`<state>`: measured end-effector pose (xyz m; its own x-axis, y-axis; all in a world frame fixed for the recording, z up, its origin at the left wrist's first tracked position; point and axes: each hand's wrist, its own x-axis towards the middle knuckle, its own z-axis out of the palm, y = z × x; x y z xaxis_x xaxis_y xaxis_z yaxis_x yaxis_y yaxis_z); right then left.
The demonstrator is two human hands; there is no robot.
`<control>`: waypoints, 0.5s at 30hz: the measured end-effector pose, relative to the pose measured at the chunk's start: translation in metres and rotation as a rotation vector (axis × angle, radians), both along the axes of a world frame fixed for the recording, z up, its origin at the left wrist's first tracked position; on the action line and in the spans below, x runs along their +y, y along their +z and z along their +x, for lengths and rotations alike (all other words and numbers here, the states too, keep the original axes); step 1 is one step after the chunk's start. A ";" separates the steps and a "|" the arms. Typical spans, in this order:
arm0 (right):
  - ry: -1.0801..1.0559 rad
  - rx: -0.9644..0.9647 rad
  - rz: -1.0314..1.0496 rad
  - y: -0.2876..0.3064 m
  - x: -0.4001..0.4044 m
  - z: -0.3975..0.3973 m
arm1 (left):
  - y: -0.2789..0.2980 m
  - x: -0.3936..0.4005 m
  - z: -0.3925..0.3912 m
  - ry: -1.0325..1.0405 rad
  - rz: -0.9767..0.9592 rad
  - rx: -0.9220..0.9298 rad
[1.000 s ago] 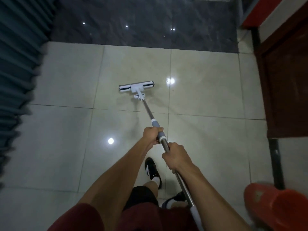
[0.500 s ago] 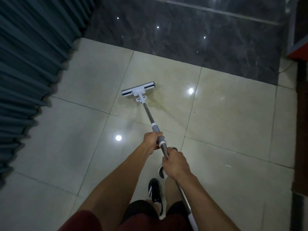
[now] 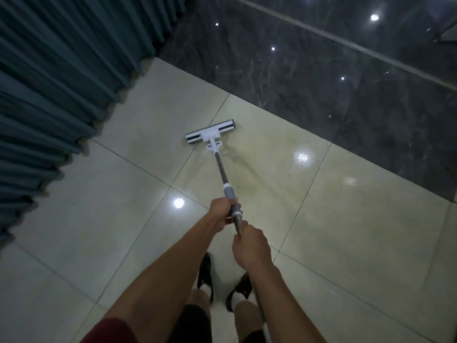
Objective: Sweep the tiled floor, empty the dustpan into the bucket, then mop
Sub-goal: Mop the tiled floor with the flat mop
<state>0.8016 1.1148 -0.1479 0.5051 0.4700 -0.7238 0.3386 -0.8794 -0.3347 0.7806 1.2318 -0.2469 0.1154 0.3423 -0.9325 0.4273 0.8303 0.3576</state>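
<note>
Dim; lamp glare spots on glossy floor (image 3: 321, 219); wide-angle edge bending.

Single head cam, wide-angle, looks fwd and steeply down from standing height; floor (image 3: 346, 231) below, own forearms close at bottom edge.

The glossy cream ceramic floor tiles (image 3: 346, 231) are crossed by thin dark grout lines. Beyond them lies a dark grey polished stone band (image 3: 321, 70) with pale marble veining. The pleated fabric curtain (image 3: 49, 82) is teal-blue. The flat mop head (image 3: 210, 133) is white with black and grey strips, on a silver metal pole with a grey sleeve (image 3: 231, 199). The shoes (image 3: 205, 276) are black, the shirt sleeve (image 3: 111, 331) dark red.
</note>
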 end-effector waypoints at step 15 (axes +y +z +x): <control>-0.063 -0.008 -0.001 -0.023 0.247 0.038 | -0.039 0.246 0.043 -0.043 0.036 -0.041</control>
